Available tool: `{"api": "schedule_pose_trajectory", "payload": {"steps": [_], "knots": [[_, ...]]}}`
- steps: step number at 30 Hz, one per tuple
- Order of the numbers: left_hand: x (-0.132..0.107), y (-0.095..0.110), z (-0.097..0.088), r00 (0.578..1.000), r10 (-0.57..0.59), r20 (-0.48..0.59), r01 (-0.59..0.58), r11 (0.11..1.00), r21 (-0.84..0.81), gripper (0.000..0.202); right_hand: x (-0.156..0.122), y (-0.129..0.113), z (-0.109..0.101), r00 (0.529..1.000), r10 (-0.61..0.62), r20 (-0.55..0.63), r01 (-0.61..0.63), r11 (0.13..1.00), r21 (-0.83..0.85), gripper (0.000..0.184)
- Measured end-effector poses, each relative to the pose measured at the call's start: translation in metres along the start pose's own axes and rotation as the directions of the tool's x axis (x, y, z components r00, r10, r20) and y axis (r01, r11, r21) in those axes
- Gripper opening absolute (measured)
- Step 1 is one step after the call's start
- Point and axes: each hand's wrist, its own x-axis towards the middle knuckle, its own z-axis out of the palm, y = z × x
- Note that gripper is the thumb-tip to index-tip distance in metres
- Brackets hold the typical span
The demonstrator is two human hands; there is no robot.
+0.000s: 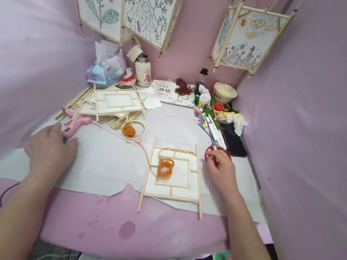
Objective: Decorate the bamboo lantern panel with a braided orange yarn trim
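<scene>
On the left, my left hand [50, 152] is palm down at the grip of a pink hot glue gun [77, 123]. Its thumb stands apart from the fingers, and the grip's end lies between them. My right hand [222, 169] has its fingers curled at the red handles of a pair of scissors [227, 154]; the blades are mostly hidden. Between both hands lies a wooden stick frame [169, 198] with a white backing. A coil of orange cord [165, 169] rests on it, and twisted cord runs along its top bar. The cord leads left to an orange ball of cord [129, 130].
More stick frames [119, 100] lie over loose sticks at the back left, near a tissue pack [107, 69] and a bottle [143, 71]. At right are a black phone [233, 140], white pens [215, 132] and a lidded bowl [224, 93]. Painted lanterns [148, 7] hang above.
</scene>
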Motion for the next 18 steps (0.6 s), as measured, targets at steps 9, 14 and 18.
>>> {"api": "schedule_pose_trajectory", "payload": {"steps": [9, 14, 18], "knots": [[-0.054, 0.105, -0.037, 0.916, 0.387, -0.102, -0.383, 0.771, -0.509, 0.031, 0.018, -0.023, 0.012, 0.972, -0.047, 0.232, 0.138, 0.908, -0.395, 0.010], [-0.087, 0.190, -0.041, 0.706, 0.701, 0.103, -0.521, 0.612, -0.595, 0.033, 0.020, -0.025, 0.021, 0.982, -0.071, 0.177, 0.140, 0.897, -0.420, 0.011], [-0.093, 0.224, -0.031, 0.679, 0.721, 0.139, -0.554, 0.627, -0.548, 0.037, 0.019, -0.022, 0.024, 0.979, -0.096, 0.182, 0.154, 0.928, -0.338, 0.020]]}}
